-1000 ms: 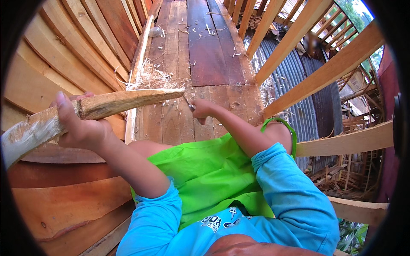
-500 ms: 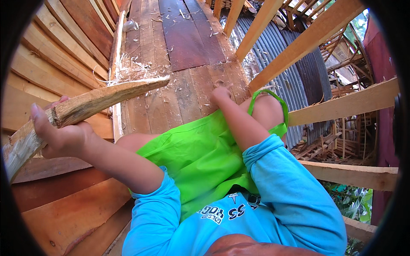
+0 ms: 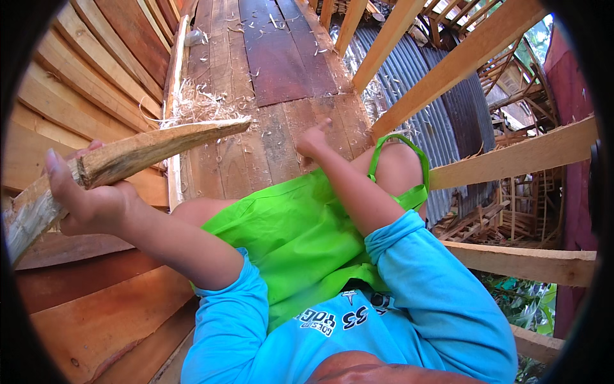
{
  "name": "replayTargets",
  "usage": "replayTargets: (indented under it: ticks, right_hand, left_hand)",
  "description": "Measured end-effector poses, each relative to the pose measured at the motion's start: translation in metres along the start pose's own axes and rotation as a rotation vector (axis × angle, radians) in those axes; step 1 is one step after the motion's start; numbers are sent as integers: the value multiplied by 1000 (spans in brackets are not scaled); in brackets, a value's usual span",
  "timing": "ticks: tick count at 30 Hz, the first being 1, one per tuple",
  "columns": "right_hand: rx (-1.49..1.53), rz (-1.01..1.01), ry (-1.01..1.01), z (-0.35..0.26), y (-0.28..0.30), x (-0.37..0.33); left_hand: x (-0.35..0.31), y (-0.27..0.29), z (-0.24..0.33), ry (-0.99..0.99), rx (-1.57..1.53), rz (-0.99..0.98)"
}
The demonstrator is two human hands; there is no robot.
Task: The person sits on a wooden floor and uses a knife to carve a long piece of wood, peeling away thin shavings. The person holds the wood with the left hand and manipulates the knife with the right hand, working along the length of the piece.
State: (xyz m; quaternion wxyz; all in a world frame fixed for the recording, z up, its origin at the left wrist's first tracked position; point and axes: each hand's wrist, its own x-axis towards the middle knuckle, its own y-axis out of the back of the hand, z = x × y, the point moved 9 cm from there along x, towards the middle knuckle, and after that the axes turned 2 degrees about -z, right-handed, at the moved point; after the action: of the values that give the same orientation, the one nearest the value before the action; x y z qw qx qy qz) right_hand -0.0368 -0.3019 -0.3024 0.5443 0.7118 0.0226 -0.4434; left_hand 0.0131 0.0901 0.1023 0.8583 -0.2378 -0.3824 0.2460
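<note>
Left grip [image 3: 93, 201] clasps the wooden stick [image 3: 163, 148], tapered end extending rightward.

daylt, bright | bluish sheen on dk floorboards [image 3: 275, 61] | wall planks [image 3: 121, 310] bent by fisheye | corners blk

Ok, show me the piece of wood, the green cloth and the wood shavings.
Piece of wood [image 3: 137, 155], head view: on its long side.
Green cloth [image 3: 300, 233], head view: near its middle.
Wood shavings [image 3: 195, 106], head view: middle of the heap.
</note>
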Motion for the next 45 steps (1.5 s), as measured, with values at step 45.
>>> replayTargets:
  ticks: [45]
  right_hand:
    - [786, 196, -171, 11, 1, -52]
  left_hand:
    - [10, 22, -8, -3, 43, 25]
